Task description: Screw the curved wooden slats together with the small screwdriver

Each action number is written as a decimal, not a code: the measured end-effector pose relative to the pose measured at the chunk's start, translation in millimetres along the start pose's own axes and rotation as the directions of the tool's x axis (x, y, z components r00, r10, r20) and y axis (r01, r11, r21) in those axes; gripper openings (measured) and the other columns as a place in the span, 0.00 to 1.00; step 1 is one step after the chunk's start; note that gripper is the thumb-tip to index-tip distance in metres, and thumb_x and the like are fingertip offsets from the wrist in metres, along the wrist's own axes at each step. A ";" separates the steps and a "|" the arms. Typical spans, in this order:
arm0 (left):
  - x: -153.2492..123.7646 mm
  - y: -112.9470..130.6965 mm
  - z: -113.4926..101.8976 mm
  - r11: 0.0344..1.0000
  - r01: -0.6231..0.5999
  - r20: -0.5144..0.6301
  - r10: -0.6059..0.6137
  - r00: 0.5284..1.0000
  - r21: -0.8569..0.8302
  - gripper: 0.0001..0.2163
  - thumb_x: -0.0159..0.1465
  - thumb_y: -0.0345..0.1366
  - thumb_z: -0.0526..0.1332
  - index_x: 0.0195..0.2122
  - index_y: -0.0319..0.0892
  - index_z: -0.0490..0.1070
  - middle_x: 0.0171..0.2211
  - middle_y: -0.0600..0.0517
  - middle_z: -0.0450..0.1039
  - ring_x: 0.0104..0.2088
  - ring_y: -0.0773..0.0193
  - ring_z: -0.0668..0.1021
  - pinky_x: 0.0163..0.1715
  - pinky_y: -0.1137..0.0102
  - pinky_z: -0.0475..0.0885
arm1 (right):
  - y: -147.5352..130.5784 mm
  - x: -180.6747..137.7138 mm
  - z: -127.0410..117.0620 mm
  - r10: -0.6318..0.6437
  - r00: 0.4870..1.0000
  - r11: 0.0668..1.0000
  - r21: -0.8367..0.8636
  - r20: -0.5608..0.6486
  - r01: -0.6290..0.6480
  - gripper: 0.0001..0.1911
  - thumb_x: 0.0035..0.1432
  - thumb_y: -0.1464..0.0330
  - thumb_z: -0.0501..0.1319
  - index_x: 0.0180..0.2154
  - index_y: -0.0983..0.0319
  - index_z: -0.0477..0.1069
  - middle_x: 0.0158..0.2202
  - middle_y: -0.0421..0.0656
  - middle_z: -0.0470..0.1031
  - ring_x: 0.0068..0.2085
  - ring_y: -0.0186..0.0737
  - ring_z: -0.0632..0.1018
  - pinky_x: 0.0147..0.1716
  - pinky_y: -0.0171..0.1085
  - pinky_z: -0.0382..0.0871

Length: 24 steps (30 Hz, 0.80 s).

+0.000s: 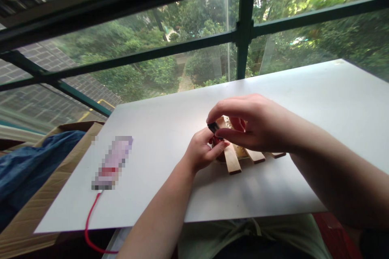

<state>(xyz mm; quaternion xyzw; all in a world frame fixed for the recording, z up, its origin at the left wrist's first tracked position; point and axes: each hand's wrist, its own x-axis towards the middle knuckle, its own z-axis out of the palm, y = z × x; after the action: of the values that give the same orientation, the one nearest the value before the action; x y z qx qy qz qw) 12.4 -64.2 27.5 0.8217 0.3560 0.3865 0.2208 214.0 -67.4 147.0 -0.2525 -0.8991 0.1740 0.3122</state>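
Note:
My right hand (pixel 255 123) reaches over the table with thumb and fingers closed around a small black piece (pixel 213 126). Just below and to the left, my left hand (pixel 200 149) is closed, its thumb by a small red part (pixel 216 141) under the black piece. What the left fingers grip is mostly hidden. Beneath both hands lies a light wooden slat (pixel 232 162), pointing toward me. Two more slat ends, a middle one (pixel 255 156) and a right one (pixel 278 155), stick out from under my right hand. Between them shows a brownish-gold surface (pixel 240 152), largely covered.
A white table (pixel 158 162) stands against green-framed windows (pixel 243 28). On its left lies a blurred-out phone-like object (pixel 113 164) with a red cable (pixel 88 226) running over the front edge. A cardboard box (pixel 57 170) with blue cloth (pixel 33 166) stands left of the table.

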 end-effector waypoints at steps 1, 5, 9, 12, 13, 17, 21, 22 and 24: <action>0.2 0.4 -0.5 1.000 -0.024 -0.002 0.024 1.000 -0.003 0.05 0.61 0.36 0.63 0.33 0.39 0.70 0.27 0.54 0.68 0.27 0.69 0.70 0.29 0.72 0.67 | -0.2 0.2 0.2 0.006 1.000 1.000 -0.005 0.001 -0.006 0.09 0.56 0.75 0.62 0.40 0.62 0.73 0.28 0.37 0.71 0.28 0.30 0.68 0.31 0.31 0.60; 1.7 2.8 -3.4 0.992 -0.119 0.013 0.119 0.993 -0.037 0.04 0.60 0.28 0.60 0.36 0.40 0.73 0.28 0.54 0.72 0.26 0.71 0.70 0.27 0.75 0.67 | 0.2 -0.4 0.3 0.004 1.000 1.000 -0.014 -0.012 -0.004 0.09 0.56 0.77 0.61 0.40 0.62 0.72 0.28 0.37 0.70 0.28 0.30 0.67 0.30 0.31 0.58; 3.7 4.4 -4.9 0.991 -0.129 0.018 0.130 0.991 -0.042 0.05 0.61 0.27 0.61 0.36 0.40 0.75 0.29 0.54 0.74 0.26 0.72 0.71 0.28 0.75 0.68 | 1.3 -1.8 0.3 -0.009 1.000 1.000 -0.026 -0.005 0.009 0.11 0.56 0.78 0.60 0.41 0.62 0.72 0.29 0.37 0.71 0.28 0.30 0.66 0.29 0.31 0.57; 4.4 3.5 -4.0 0.992 -0.119 0.009 0.120 0.993 -0.035 0.03 0.61 0.29 0.62 0.35 0.40 0.74 0.28 0.54 0.73 0.26 0.71 0.71 0.27 0.75 0.68 | 1.7 -2.3 0.6 -0.006 1.000 1.000 -0.023 0.012 0.006 0.14 0.56 0.80 0.57 0.43 0.61 0.72 0.32 0.39 0.74 0.31 0.32 0.69 0.30 0.32 0.58; 4.4 2.8 -3.6 0.993 -0.112 0.005 0.112 0.994 -0.033 0.02 0.62 0.29 0.62 0.35 0.40 0.74 0.28 0.54 0.73 0.26 0.71 0.71 0.27 0.75 0.68 | 1.9 -2.4 0.7 -0.005 1.000 1.000 -0.017 0.016 0.005 0.15 0.55 0.80 0.56 0.43 0.61 0.71 0.34 0.40 0.75 0.33 0.33 0.71 0.32 0.32 0.60; 3.2 -0.4 -2.5 0.997 -0.080 -0.009 0.080 0.997 -0.009 0.02 0.61 0.32 0.63 0.33 0.40 0.73 0.26 0.55 0.70 0.25 0.71 0.70 0.27 0.75 0.67 | 2.6 -2.5 1.3 -0.019 1.000 1.000 0.023 0.011 0.019 0.19 0.54 0.83 0.53 0.44 0.62 0.71 0.40 0.44 0.76 0.38 0.36 0.73 0.36 0.34 0.63; 2.0 -1.9 -1.7 0.998 -0.064 -0.014 0.064 0.998 0.002 0.04 0.61 0.34 0.64 0.32 0.40 0.71 0.24 0.55 0.68 0.25 0.71 0.69 0.26 0.75 0.66 | 3.7 -2.3 2.4 -0.029 1.000 0.999 0.045 -0.012 0.029 0.18 0.57 0.81 0.52 0.45 0.62 0.72 0.42 0.44 0.77 0.40 0.37 0.74 0.38 0.35 0.64; 1.8 -1.9 -1.4 0.998 -0.066 -0.016 0.066 0.998 -0.003 0.04 0.62 0.34 0.64 0.32 0.40 0.71 0.25 0.55 0.68 0.25 0.71 0.69 0.26 0.75 0.66 | 4.0 -2.2 2.6 -0.033 0.999 0.998 0.048 -0.023 0.034 0.18 0.58 0.81 0.51 0.45 0.62 0.72 0.42 0.44 0.77 0.40 0.37 0.74 0.38 0.35 0.64; 1.7 -1.5 -1.0 0.997 -0.073 -0.019 0.073 0.997 -0.016 0.04 0.62 0.34 0.64 0.33 0.40 0.72 0.26 0.55 0.69 0.25 0.71 0.69 0.27 0.75 0.67 | 4.5 -1.9 2.8 -0.038 0.999 0.998 0.052 -0.038 0.040 0.18 0.59 0.80 0.51 0.46 0.62 0.71 0.41 0.44 0.77 0.40 0.37 0.74 0.38 0.35 0.64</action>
<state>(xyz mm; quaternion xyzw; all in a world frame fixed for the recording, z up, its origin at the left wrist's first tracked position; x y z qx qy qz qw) 11.7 -61.9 28.0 0.8287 0.3244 0.4046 0.2103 215.1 -65.3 141.9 -0.2300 -0.8930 0.1867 0.3389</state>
